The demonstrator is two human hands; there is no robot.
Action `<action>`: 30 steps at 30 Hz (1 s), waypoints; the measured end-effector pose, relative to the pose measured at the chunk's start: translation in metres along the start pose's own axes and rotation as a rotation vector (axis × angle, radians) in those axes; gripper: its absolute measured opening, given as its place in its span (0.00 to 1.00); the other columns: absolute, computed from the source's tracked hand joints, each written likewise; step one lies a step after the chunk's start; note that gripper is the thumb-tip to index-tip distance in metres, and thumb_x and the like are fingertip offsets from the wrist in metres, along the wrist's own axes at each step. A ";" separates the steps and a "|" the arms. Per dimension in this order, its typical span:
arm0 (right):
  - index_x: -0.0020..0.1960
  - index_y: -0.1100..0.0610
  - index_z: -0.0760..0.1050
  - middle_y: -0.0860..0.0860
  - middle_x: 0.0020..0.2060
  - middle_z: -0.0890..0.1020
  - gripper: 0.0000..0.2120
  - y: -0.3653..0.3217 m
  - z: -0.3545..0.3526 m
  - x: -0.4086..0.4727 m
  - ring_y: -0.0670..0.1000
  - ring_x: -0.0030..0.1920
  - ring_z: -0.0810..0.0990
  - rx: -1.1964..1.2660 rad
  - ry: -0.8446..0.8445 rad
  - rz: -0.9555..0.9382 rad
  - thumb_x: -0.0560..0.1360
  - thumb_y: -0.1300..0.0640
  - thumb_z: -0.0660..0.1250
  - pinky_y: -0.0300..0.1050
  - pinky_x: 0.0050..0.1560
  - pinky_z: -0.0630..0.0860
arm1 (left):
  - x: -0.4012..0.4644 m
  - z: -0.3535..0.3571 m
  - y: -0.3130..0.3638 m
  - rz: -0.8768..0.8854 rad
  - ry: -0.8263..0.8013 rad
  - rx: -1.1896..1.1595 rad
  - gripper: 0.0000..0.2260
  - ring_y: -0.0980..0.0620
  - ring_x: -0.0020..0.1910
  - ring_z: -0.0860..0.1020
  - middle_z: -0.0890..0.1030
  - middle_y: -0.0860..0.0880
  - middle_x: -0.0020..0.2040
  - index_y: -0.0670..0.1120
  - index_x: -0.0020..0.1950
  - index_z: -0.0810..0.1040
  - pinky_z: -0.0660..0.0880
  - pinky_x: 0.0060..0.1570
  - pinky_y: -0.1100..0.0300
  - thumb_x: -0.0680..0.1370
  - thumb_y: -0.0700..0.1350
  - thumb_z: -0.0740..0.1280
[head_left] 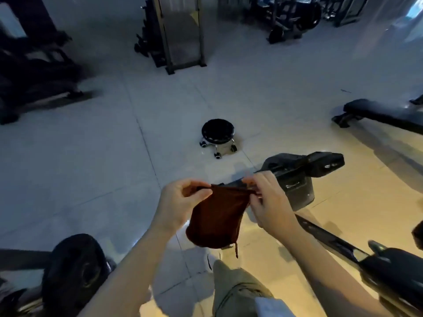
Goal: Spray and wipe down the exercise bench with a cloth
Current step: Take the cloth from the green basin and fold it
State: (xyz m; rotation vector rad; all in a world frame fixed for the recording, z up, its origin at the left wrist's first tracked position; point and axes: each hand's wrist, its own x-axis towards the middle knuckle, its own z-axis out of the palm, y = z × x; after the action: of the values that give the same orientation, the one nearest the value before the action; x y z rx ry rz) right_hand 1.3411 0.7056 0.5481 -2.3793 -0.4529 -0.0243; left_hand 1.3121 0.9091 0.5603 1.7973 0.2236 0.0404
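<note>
Floor: pale tiled floor of a dim gym, with warm yellow light at 4 o'clock and cold blue light towards 12 o'clock.
Leg: a leg in olive trousers at 6 o'clock, the nearest thing to the camera.
Weight plate: a black round plate at 8 o'clock, near the left forearm.
Machine arm: a black bar with a padded end at 4 o'clock, running up towards the centre.
Cloth: dark red cloth hangs in the air at the centre, stretched between both hands along its top edge, well apart from any bench.
Left hand: left hand pinches the left top corner of the cloth, fingers curled around it.
Right hand: right hand pinches the right top corner, fingers curled as well.
Machine base: a black metal frame just behind the right hand, at 2 o'clock.
Stool: a low round black stool on wheels at 12 o'clock, farther on the floor.
Bench: a flat black exercise bench at 2 o'clock, far from the hands.
Background: dark gym machines at 12 o'clock, too blurred to tell more.
</note>
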 end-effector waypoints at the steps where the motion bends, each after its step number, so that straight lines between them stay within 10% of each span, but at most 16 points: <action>1: 0.61 0.55 0.74 0.45 0.55 0.69 0.16 0.004 0.009 0.026 0.32 0.50 0.71 0.008 -0.001 0.028 0.77 0.68 0.63 0.20 0.52 0.65 | 0.024 -0.006 0.000 -0.018 -0.008 -0.007 0.11 0.58 0.40 0.82 0.85 0.55 0.37 0.53 0.38 0.83 0.75 0.42 0.71 0.71 0.36 0.74; 15: 0.50 0.54 0.73 0.47 0.35 0.76 0.09 0.041 0.050 0.364 0.48 0.35 0.74 0.023 -0.012 0.129 0.75 0.66 0.61 0.46 0.37 0.70 | 0.364 -0.067 0.018 -0.089 0.016 0.116 0.11 0.62 0.34 0.79 0.83 0.57 0.32 0.52 0.37 0.82 0.73 0.37 0.72 0.68 0.35 0.77; 30: 0.52 0.50 0.78 0.40 0.47 0.75 0.08 0.098 0.116 0.589 0.43 0.48 0.76 -0.066 0.286 0.751 0.79 0.61 0.64 0.38 0.51 0.75 | 0.759 -0.034 0.004 0.273 -0.884 0.437 0.12 0.61 0.37 0.80 0.82 0.56 0.37 0.55 0.38 0.77 0.75 0.38 0.67 0.73 0.39 0.74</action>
State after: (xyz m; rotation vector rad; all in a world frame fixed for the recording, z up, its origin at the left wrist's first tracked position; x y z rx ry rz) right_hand 1.9136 0.8988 0.4809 -2.4143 0.5894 -0.0356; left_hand 2.0515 1.0722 0.5021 2.0859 -0.6900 -0.6405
